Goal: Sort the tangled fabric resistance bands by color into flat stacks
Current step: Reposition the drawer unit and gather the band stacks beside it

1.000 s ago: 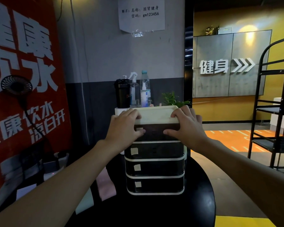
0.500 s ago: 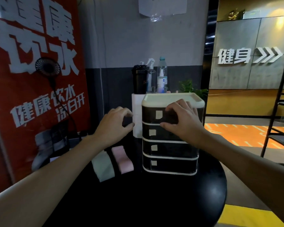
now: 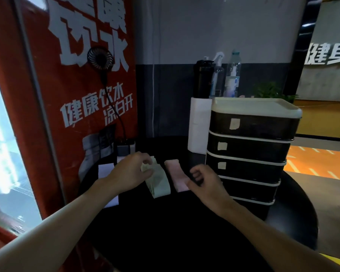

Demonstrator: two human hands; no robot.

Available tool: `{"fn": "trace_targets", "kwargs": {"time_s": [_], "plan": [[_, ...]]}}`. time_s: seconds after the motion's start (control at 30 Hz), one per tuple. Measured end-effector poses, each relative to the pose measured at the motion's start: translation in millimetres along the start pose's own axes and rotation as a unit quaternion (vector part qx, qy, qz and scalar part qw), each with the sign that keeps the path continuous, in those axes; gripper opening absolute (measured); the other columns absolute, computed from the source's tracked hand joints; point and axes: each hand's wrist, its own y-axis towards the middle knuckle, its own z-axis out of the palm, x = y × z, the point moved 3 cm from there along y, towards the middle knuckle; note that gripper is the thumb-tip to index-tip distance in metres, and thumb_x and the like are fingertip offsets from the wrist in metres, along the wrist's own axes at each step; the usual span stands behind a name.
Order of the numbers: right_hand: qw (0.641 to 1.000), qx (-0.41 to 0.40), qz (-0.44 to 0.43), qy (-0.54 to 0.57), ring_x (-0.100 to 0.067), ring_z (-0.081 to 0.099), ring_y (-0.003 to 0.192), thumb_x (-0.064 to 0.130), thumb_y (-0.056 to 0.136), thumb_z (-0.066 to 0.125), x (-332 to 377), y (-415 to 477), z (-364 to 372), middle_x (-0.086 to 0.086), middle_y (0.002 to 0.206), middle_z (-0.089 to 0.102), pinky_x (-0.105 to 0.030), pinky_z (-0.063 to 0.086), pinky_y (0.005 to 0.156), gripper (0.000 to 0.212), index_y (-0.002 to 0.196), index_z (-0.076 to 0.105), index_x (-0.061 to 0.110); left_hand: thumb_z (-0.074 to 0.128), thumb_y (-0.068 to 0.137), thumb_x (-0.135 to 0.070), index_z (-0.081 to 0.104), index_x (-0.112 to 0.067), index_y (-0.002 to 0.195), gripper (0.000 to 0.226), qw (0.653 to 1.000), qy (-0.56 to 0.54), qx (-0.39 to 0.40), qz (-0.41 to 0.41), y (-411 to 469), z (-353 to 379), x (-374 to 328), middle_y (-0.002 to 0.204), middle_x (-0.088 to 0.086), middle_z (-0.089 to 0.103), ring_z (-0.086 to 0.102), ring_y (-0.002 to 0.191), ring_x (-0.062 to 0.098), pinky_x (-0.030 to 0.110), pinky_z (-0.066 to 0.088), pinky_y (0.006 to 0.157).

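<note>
While the left hand (image 3: pixel 130 171) pinches the crumpled far end of the green band (image 3: pixel 160 183) between thumb and curled fingers, the rest of that band lies flat on the round black table (image 3: pixel 185 242) as a pale, soft fabric strip. Just to its right, with a narrow dark gap between, lies the pink band (image 3: pixel 175 173), a flat, smooth strip of similar shape. The right hand (image 3: pixel 206 183) sits at the pink band's near end with fingers curled; whether it grips the fabric cannot be determined. Right of both bands stands a drawer unit (image 3: pixel 249 150): dark translucent drawers, white rims, paper labels, a flat cream top. All drawers are closed; their contents are not discernible.
</note>
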Motion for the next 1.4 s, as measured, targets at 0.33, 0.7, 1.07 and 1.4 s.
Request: {"fn": "trace_targets", "kwargs": {"time_s": [0.33,0.7,1.07,1.4], "plan": [[0.992,-0.032,0.114,0.032,-0.019,0.056,0.103,0.024,0.089,0.066,-38.7,6.9,54.0,-0.003,0.114,0.052,-0.032,0.051,0.087,0.038,0.122,0.050,0.015,0.067,0.095,-0.032,0.065,-0.027,0.107,0.014,0.999,-0.027,0.011,0.014,-2.5,27.5,31.3,0.111,-0.008,0.060,0.060,0.098,0.010,0.036,0.050,0.093],[0.981,-0.046,0.189,-0.009,-0.033,0.065,0.087,0.037,0.089,0.063,-47.3,31.9,71.9,-0.013,0.092,0.066,-0.042,0.055,0.075,0.030,0.094,0.054,0.009,0.062,0.092,-0.046,0.065,-0.024,0.116,0.033,0.998,0.020,0.044,0.050,58.5,36.6,7.9,0.121,-0.003,0.060,0.056,0.111,0.016,0.041,0.046,0.097],[0.980,-0.058,0.170,-0.083,-0.020,0.059,0.096,0.052,0.078,0.066,-48.7,29.4,74.2,0.001,0.100,0.063,-0.035,0.050,0.081,0.042,0.103,0.056,0.020,0.068,0.081,-0.065,0.028,-0.028,0.153,0.090,0.953,0.081,0.292,0.004,158.1,82.7,22.0,0.153,-0.002,0.038,0.041,0.135,0.016,0.031,0.037,0.113],[0.981,-0.068,0.166,-0.075,-0.016,0.052,0.115,0.053,0.082,0.064,-54.2,29.5,75.0,0.003,0.122,0.059,-0.035,0.045,0.097,0.067,0.136,0.043,0.020,0.080,0.065,-0.068,0.042,-0.012,0.146,0.105,0.917,0.172,0.361,-0.014,194.5,102.1,20.1,0.141,0.000,0.051,0.050,0.128,0.022,0.037,0.042,0.110]]}}
